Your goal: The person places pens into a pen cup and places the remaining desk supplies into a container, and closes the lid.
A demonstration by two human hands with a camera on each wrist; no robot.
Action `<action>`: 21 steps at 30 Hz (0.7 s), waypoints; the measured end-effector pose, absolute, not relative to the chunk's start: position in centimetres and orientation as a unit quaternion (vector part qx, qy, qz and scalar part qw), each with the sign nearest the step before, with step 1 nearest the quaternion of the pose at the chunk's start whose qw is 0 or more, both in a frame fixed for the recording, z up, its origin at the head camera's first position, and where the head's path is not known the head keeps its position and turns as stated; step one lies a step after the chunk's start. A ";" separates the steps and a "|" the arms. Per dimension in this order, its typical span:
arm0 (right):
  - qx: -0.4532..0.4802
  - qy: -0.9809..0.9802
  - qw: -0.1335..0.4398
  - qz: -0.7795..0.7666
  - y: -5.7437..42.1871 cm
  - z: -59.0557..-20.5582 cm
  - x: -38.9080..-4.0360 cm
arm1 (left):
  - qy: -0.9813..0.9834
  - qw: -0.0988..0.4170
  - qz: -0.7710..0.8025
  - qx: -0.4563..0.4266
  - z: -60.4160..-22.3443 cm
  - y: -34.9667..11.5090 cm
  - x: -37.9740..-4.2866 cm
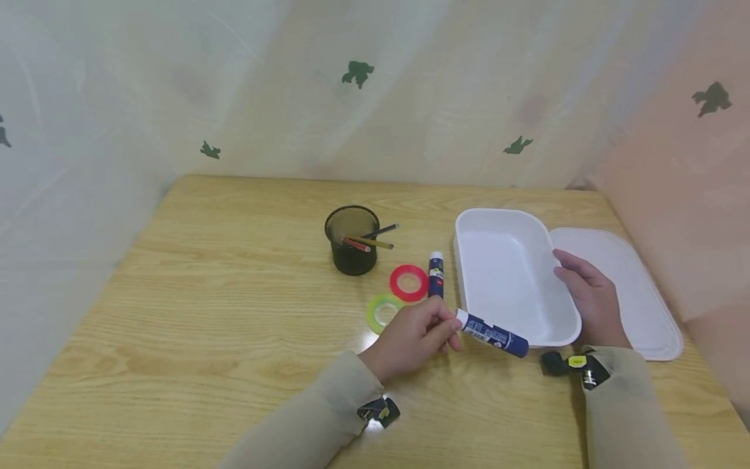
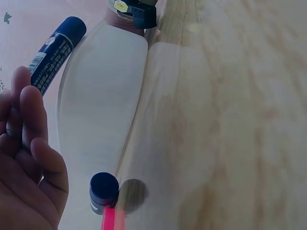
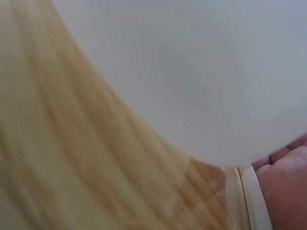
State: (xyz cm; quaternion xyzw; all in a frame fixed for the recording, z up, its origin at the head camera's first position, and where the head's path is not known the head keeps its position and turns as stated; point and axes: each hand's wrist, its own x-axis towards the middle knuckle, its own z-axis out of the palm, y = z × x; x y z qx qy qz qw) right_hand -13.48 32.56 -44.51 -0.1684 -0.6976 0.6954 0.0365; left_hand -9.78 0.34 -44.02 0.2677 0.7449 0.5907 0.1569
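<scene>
My left hand (image 1: 413, 335) pinches a dark blue glue stick (image 1: 497, 337) by its white end. The stick hangs tilted above the near edge of a white plastic box (image 1: 498, 280), whose inside looks bare. On the right, my right hand (image 1: 592, 299) grips the box's side wall at the rim. A second blue glue stick (image 1: 436, 273) is on the table left of the box, its blue end (image 2: 104, 189) showing in the left wrist view. Against it lies a red tape roll (image 1: 409, 283), and a yellow-green tape roll (image 1: 377, 314) is partly behind my left hand.
A black mesh pen holder (image 1: 354, 260) with several pencils (image 1: 375, 242) leaning in it stands behind the tape rolls. The white lid (image 1: 644, 312) lies flat right of the box, partly under my right hand. Light curtains border the wooden table (image 1: 205, 293).
</scene>
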 end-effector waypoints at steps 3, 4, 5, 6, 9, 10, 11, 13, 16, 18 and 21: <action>-0.168 -0.698 0.036 0.695 32.5 -44.5 -13.5 | 0.748 0.147 0.590 0.266 -44.0 0.4 -9.7; -0.167 -0.699 0.036 0.695 32.5 -44.5 -13.5 | 0.749 0.144 0.590 0.266 -43.9 0.4 -9.7; -0.167 -0.700 0.035 0.694 32.5 -44.4 -13.5 | 0.748 0.140 0.591 0.267 -44.0 0.4 -9.7; -0.167 -0.701 0.034 0.693 32.5 -44.4 -13.4 | 0.748 0.137 0.592 0.267 -44.0 0.4 -9.7; -0.173 -0.706 0.025 0.686 32.5 -44.3 -13.4 | 0.749 0.130 0.595 0.262 -44.0 0.5 -9.6; -0.177 -0.707 0.021 0.684 32.5 -44.3 -13.5 | 0.749 0.128 0.595 0.261 -44.1 0.5 -9.6; -0.181 -0.708 0.017 0.683 32.5 -44.3 -13.5 | 0.750 0.125 0.596 0.260 -44.1 0.5 -9.6; -0.188 -0.709 0.012 0.680 32.5 -44.3 -13.5 | 0.751 0.121 0.596 0.257 -44.0 0.5 -9.6; -0.190 -0.705 0.013 0.683 32.5 -44.3 -13.5 | 0.753 0.115 0.595 0.257 -43.9 0.6 -9.5; -0.189 -0.705 0.016 0.684 32.5 -44.4 -13.5 | 0.757 0.110 0.590 0.258 -43.8 0.6 -9.5; -0.186 -0.707 0.018 0.682 32.5 -44.4 -13.5 | 0.762 0.103 0.584 0.260 -43.6 0.6 -9.5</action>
